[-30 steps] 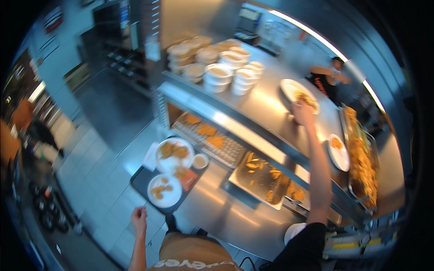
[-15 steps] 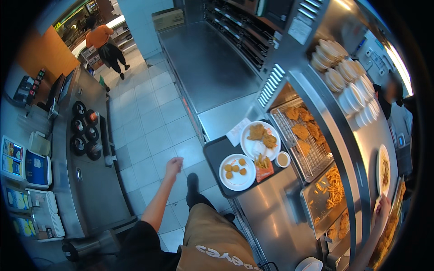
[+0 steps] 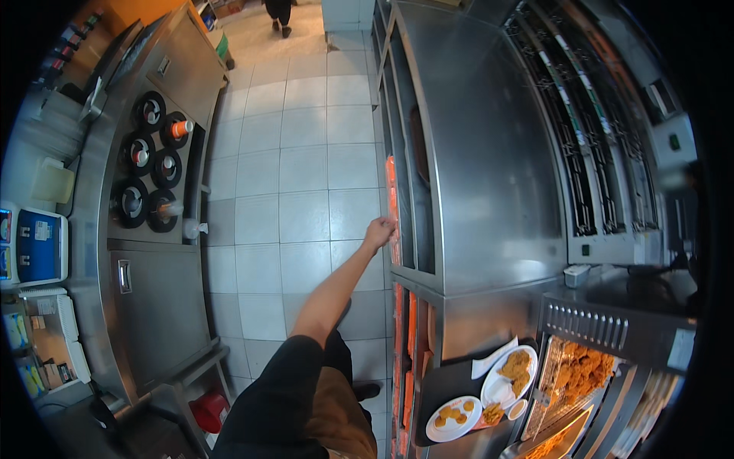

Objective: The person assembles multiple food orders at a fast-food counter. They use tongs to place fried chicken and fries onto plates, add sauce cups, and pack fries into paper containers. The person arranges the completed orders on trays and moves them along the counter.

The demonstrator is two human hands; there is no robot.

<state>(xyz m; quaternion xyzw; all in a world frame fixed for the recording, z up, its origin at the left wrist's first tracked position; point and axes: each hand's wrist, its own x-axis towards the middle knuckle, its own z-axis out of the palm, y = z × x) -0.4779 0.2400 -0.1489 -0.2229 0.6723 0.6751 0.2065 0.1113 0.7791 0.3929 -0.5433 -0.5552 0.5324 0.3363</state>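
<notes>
My left hand point(image 3: 379, 232) is stretched forward at the open side of the steel counter. Its fingers are curled against a row of orange-red packaging point(image 3: 393, 191) on the shelf there; whether one piece is between them is too small to make out. My right hand is outside the picture. At the lower right a dark tray point(image 3: 433, 382) sits on the counter. It carries a white plate point(image 3: 436, 434) with several round nuggets, a white plate point(image 3: 498, 388) with fried chicken, a portion of fries point(image 3: 492, 414) and a small sauce cup point(image 3: 518, 409).
More orange packaging point(image 3: 413, 325) fills the lower shelves. Right of the tray stand a wire rack of fried chicken point(image 3: 585, 371) and a pan of fries point(image 3: 552, 442). Cup dispensers point(image 3: 139, 153) line the left steel cabinet point(image 3: 160, 306). Tiled floor point(image 3: 298, 168) runs between; a person point(image 3: 278, 14) stands far off.
My view has swung right and along the counter. My left hand has gone forward from over the floor to the shelf. My right hand, which held an oval plate, has left the picture.
</notes>
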